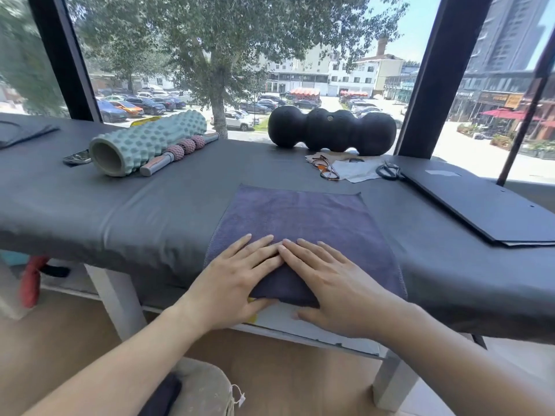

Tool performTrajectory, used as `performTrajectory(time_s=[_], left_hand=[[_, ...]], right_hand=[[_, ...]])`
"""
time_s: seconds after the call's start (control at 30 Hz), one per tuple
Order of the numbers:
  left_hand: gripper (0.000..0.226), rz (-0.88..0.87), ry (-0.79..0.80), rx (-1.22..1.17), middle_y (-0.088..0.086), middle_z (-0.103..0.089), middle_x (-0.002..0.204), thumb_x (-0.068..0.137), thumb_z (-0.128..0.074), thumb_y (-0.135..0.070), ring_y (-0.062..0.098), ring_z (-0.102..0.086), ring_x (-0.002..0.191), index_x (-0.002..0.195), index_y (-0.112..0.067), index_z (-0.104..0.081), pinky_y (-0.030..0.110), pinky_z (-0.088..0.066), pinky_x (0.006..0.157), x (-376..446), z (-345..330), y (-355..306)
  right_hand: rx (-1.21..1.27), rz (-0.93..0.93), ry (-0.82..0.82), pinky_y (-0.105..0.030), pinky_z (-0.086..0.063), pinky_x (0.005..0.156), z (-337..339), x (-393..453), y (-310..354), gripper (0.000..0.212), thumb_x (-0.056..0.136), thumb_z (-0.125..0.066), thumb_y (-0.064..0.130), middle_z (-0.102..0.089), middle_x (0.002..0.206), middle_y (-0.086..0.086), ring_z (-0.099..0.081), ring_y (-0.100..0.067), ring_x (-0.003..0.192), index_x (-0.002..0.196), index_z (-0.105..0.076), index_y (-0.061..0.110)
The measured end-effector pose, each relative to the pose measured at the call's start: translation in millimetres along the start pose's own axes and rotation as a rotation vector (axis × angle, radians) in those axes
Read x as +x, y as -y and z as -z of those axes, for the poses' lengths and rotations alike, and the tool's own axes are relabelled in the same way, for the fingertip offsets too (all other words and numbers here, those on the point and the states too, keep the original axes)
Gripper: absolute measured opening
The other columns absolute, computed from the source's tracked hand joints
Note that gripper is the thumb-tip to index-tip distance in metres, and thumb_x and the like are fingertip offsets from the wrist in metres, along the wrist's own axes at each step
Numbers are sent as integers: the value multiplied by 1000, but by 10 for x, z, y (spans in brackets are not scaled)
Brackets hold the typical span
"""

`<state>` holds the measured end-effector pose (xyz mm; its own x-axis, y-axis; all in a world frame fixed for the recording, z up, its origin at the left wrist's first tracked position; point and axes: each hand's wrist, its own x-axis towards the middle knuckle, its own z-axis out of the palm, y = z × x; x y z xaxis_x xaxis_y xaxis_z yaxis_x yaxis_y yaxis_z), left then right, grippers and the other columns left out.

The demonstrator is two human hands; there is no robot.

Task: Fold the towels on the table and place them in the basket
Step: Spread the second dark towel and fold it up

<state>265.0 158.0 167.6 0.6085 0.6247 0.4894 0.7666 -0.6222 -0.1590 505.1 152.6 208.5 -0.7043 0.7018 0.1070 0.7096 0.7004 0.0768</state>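
A dark purple towel [300, 217] lies spread flat on the grey-covered table [120, 211], its near edge hanging over the table's front. My left hand [237, 280] and my right hand [333, 283] lie flat on the towel's near part, fingers straight, forefingers touching in the middle. Both press down on the cloth at the table's edge. At the bottom of the view, below my left forearm, stands a beige fabric basket [204, 385] with something dark inside it.
A mint foam roller [144, 142] and a pink massage stick [180, 150] lie at the back left. A black peanut-shaped roller [330, 129], glasses [326, 168], papers and scissors [389, 171] sit at the back. A black board [480, 202] lies at the right.
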Motion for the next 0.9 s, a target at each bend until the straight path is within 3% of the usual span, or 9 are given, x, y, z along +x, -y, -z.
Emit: performTrajectory(time_s=[0.2, 0.37, 0.43, 0.53, 0.63, 0.7, 0.73, 0.8, 0.9], left_hand=[[70, -9, 24, -4, -5, -26, 166, 92, -50, -34, 15, -20, 155, 158, -22, -32, 43, -21, 124, -68, -6, 33], [63, 37, -81, -183, -4, -45, 156, 85, -44, -14, 13, -35, 149, 148, -15, -51, 40, -25, 123, -166, 62, 164], [58, 103, -147, -276, -5, -55, 148, 85, -41, -10, 12, -43, 144, 140, -12, -59, 38, -29, 122, -222, 83, 238], [41, 326, -271, -489, -8, -66, 133, 90, -52, -7, 5, -53, 134, 126, -18, -70, 32, -37, 117, -303, 137, 305], [15, 538, -348, -672, -12, -76, 109, 95, -70, -15, 0, -68, 108, 106, -22, -77, 24, -52, 95, -301, 229, 311], [9, 618, -412, -746, -8, -73, 80, 94, -68, -25, 2, -64, 78, 91, -23, -77, 24, -47, 70, -248, 287, 297], [15, 652, -439, -775, 1, -68, 74, 93, -66, -30, 6, -56, 71, 88, -19, -75, 28, -42, 65, -213, 313, 292], [23, 697, -472, -816, 12, -63, 74, 95, -63, -32, 8, -49, 68, 85, -14, -72, 27, -37, 62, -146, 373, 273], [23, 715, -495, -863, 1, -60, 68, 96, -60, -30, 2, -48, 65, 82, -16, -71, 19, -36, 59, -41, 468, 222]], right_hand=[[-70, 12, -120, -46, -28, 121, -111, -75, -134, 74, 88, -43, 41, -33, 162, 2, -31, -19, 150, 157, -31, 18], [-31, -30, -250, -43, -49, 107, 1, -176, -204, 62, 79, -41, 24, -59, 143, 7, -54, -16, 134, 138, -62, 25], [65, -141, -300, -37, -55, 95, 120, -249, -334, 60, 76, -42, 19, -66, 132, 16, -60, -12, 124, 127, -67, 36], [291, -366, -310, -32, -51, 86, 305, -378, -605, 44, 81, -50, 16, -74, 105, 20, -65, -13, 100, 109, -69, 43], [542, -468, -414, -24, -45, 73, 349, -460, -889, 26, 91, -65, 10, -70, 78, 13, -62, -8, 78, 87, -68, 35], [633, -501, -460, -28, -39, 64, 341, -467, -961, 14, 96, -65, 19, -59, 65, 7, -52, -18, 67, 82, -65, 22], [662, -516, -487, -29, -35, 61, 339, -458, -971, 18, 97, -63, 22, -52, 61, 8, -46, -18, 64, 80, -61, 17], [706, -551, -536, -30, -32, 58, 351, -433, -991, 24, 99, -60, 25, -46, 58, 11, -41, -12, 61, 76, -58, 17], [694, -579, -545, -36, -36, 59, 463, -432, -1003, 23, 99, -59, 30, -54, 59, 7, -46, -15, 59, 78, -62, 21]])
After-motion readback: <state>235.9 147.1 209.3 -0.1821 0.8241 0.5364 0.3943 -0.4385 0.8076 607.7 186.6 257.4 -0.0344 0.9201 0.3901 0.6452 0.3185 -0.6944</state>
